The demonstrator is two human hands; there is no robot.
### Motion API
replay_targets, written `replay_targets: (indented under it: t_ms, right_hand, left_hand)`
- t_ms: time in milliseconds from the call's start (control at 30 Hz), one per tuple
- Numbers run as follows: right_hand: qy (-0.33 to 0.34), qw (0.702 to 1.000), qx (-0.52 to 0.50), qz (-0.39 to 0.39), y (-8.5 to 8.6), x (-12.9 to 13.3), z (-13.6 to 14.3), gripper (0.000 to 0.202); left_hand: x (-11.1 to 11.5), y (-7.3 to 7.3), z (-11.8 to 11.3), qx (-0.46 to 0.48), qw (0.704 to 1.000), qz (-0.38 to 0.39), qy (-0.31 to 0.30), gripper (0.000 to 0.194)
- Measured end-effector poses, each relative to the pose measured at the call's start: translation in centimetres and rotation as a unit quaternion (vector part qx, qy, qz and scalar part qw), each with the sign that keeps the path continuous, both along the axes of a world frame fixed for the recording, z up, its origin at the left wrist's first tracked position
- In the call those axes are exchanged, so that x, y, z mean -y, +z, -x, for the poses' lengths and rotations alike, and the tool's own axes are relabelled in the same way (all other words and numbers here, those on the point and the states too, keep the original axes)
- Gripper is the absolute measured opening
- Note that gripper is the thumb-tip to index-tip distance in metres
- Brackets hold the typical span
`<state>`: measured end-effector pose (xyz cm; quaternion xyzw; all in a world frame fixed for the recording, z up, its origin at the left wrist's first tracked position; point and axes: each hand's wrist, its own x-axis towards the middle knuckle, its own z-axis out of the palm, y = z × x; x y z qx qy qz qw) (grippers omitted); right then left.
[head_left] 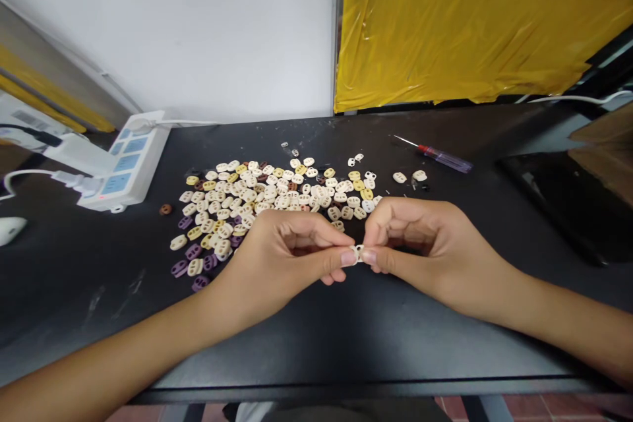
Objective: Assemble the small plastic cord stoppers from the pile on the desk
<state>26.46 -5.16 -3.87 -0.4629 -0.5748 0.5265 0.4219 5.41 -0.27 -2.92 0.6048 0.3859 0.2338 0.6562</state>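
Note:
A small white piece with holes (359,253) is pinched between my two hands over the dark table. My left hand (291,254) grips its left side with thumb and fingers. On its right side, my right hand (420,244) holds it the same way, the fingertips close together. Just beyond my hands lies a spread pile of small two-holed pieces (270,192), mostly cream, with some yellow, brown and purple ones. Part of the pile is hidden behind my left hand.
A white power strip (129,161) with plugs stands at the left. A screwdriver (438,154) lies at the back right, near a few loose pieces (399,177). A black flat object (564,204) is at the right. Yellow sheeting (465,20) hangs behind the table (316,356).

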Motion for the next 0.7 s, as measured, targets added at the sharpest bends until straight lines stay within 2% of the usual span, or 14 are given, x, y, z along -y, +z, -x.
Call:
replay_targets:
  t_ms: [200, 400, 533, 633, 700]
  right_hand:
    - [-0.008, 1.0, 0.007, 0.013, -0.1, 0.5, 0.1, 0.029]
    - [0.098, 0.986, -0.094, 0.101, -0.6, -0.8, -1.0, 0.032]
    - [0.136, 0.975, -0.133, 0.111, -1.0, -1.2, -1.2, 0.032]
    - [0.134, 0.983, -0.099, 0.078, -0.7, -1.5, -1.5, 0.032]
    - [0.1, 0.993, -0.052, 0.03, -0.3, -2.1, -2.4, 0.03]
  left_hand:
    - [0.7, -0.3, -0.1, -0.033, 0.999, -0.001, 0.002, 0.019]
    - [0.4, -0.5, 0.3, 0.028, 0.998, 0.053, -0.034, 0.01]
    - [0.4, -0.7, 0.3, 0.053, 0.995, 0.068, -0.044, 0.006]
    - [0.4, -0.3, 0.3, 0.045, 0.997, 0.031, -0.062, 0.004]
    - [0.1, 0.1, 0.6, 0.026, 0.997, -0.044, -0.056, 0.004]
